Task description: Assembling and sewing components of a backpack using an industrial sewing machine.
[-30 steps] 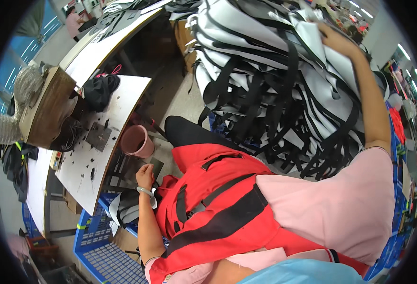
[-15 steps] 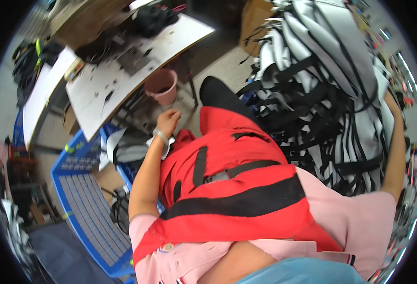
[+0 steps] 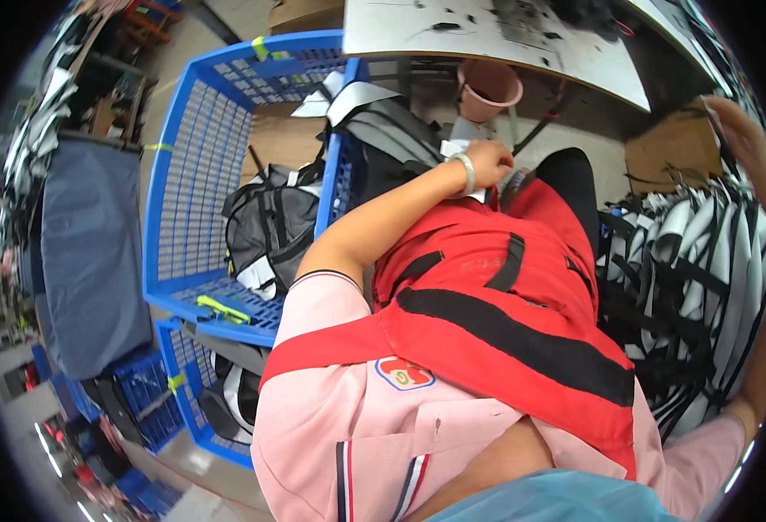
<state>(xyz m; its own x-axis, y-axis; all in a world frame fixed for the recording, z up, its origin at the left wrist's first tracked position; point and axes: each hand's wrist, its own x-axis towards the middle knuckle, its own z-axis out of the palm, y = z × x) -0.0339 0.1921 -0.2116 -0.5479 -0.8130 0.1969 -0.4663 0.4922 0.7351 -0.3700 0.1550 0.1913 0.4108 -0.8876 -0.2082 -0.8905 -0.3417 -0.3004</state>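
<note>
My left hand (image 3: 489, 163), a pale bracelet at its wrist, is in front of my red apron (image 3: 487, 261). Its fingers are curled; whatever they hold, if anything, is hidden. Close to it is a grey and black bag (image 3: 392, 130) with white tags, resting at the rim of a blue plastic basket (image 3: 196, 187). My right hand (image 3: 739, 139) is raised at the far right, smeared and partly cut off by the dark rim, so its fingers do not read. Below it hangs a dense stack of silvery-white pieces with black straps (image 3: 687, 278).
Inside the basket sits a grey backpack (image 3: 270, 222). A second blue basket (image 3: 196, 383) stands nearer. Ahead is a white table (image 3: 496, 39) with small black scraps, and a pink bucket (image 3: 487, 91) below it. A cardboard box (image 3: 674, 148) stands at the right.
My view has swung left, bringing the baskets toward the middle. My right hand has come up off the side of the strapped stack. My left hand stays curled in front of me.
</note>
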